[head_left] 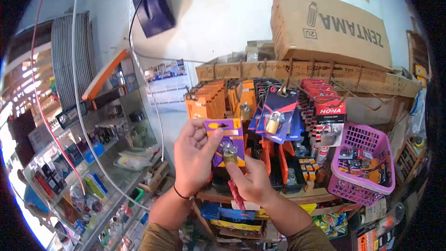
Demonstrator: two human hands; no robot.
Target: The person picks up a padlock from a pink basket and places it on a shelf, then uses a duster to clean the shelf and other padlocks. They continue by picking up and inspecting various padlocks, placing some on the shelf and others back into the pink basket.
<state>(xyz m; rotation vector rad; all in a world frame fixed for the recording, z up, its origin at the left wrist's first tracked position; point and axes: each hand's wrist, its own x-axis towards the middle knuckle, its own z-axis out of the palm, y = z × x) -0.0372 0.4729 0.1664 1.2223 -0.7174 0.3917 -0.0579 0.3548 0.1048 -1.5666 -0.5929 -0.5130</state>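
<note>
A purple and yellow card package [224, 135] is held upright in front of me, with a small brass padlock [229, 152] on its face. My left hand [196, 151] grips the card's left side, thumb across its front. From the lower right, my right hand [250, 176] pinches the package's bottom by the padlock. A red, crumpled item [236, 196] hangs just below, next to my right fingers. Behind the card, blue padlock packs [280, 114], orange packs [206, 100] and a HONA padlock pack [330, 121] hang in rows.
A pink basket [364, 189] of small packets stands at the right. Above the hanging packs, a ZENTAMA carton [330, 28] rests on a wooden shelf [325, 72]. A glass display case [116, 176] is at the left, with cords [75, 65] hanging before it.
</note>
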